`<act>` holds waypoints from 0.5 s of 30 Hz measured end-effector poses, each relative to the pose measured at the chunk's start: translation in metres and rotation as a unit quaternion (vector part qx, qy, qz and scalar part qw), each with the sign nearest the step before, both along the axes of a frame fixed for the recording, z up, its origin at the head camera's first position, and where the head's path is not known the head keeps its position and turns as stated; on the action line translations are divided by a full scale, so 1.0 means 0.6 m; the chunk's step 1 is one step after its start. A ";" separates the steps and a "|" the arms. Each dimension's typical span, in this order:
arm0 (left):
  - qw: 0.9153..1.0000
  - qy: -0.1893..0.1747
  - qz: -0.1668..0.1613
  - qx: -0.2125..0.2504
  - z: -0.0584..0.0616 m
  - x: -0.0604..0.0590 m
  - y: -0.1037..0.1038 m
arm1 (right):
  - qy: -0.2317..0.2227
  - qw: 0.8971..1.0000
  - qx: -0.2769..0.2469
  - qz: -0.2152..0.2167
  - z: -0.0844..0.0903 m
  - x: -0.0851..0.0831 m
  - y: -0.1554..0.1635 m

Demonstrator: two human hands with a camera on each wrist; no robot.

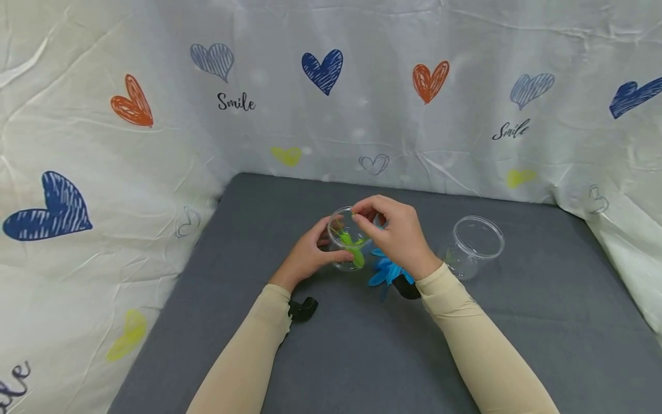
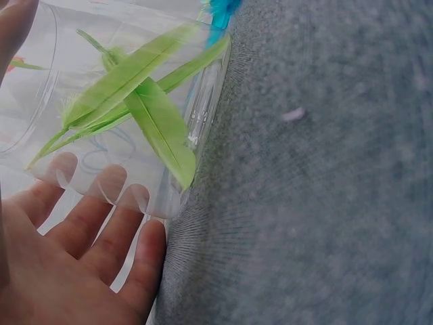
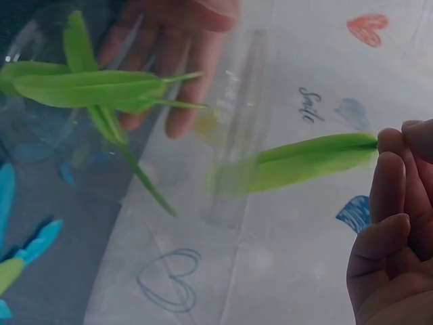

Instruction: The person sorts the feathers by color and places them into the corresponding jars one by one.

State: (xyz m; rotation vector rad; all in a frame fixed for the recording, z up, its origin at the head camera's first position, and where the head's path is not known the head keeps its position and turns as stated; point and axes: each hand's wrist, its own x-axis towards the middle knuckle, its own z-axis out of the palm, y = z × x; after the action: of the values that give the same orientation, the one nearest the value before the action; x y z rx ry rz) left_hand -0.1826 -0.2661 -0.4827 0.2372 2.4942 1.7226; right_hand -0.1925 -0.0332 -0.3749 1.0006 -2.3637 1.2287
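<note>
My left hand (image 1: 305,256) grips a clear plastic jar (image 2: 211,101) around its side, thumb on the near wall and fingers on the far one. Several green feathers (image 2: 155,125) lie crossed inside it. Over the jar's mouth, my right hand (image 1: 395,230) pinches another green feather (image 3: 304,159) by its quill end between thumb and fingertips. The far tip of that feather overlaps the jar's rim in the right wrist view. Below the right hand, blue feathers (image 1: 384,271) lie on the table, partly hidden by the wrist.
A second clear jar (image 1: 480,253) stands on the grey-covered table (image 1: 341,345) to the right of the right hand. One green piece (image 3: 8,274) shows among the blue feathers. A white curtain (image 1: 383,126) printed with hearts hangs behind the table and along its left side.
</note>
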 end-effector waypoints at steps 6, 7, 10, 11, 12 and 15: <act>1.000 0.001 -0.004 0.002 -0.004 0.001 -0.003 | -0.016 1.000 0.006 0.001 -0.013 -0.001 -0.005; 1.000 0.002 -0.005 0.003 -0.004 0.001 -0.004 | -0.015 1.000 0.007 0.001 -0.015 -0.002 -0.006; 1.000 0.003 -0.007 0.001 -0.004 0.002 -0.004 | -0.016 1.000 0.009 0.001 -0.022 -0.005 -0.007; 1.000 0.003 -0.008 0.002 -0.004 0.002 -0.004 | -0.017 1.000 0.010 0.000 -0.024 -0.006 -0.007; 1.000 0.003 -0.010 0.003 -0.004 0.002 -0.004 | -0.018 1.000 0.010 0.000 -0.027 -0.007 -0.007; 1.000 0.003 -0.012 0.006 -0.003 0.003 -0.006 | -0.026 1.000 0.018 -0.003 -0.034 -0.011 -0.009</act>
State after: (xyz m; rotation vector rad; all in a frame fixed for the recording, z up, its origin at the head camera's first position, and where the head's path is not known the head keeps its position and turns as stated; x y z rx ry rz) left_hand -0.1808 -0.2695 -0.4843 0.2725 2.4765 1.7297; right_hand -0.1990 -0.0385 -0.3952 0.9834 -2.4339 1.2282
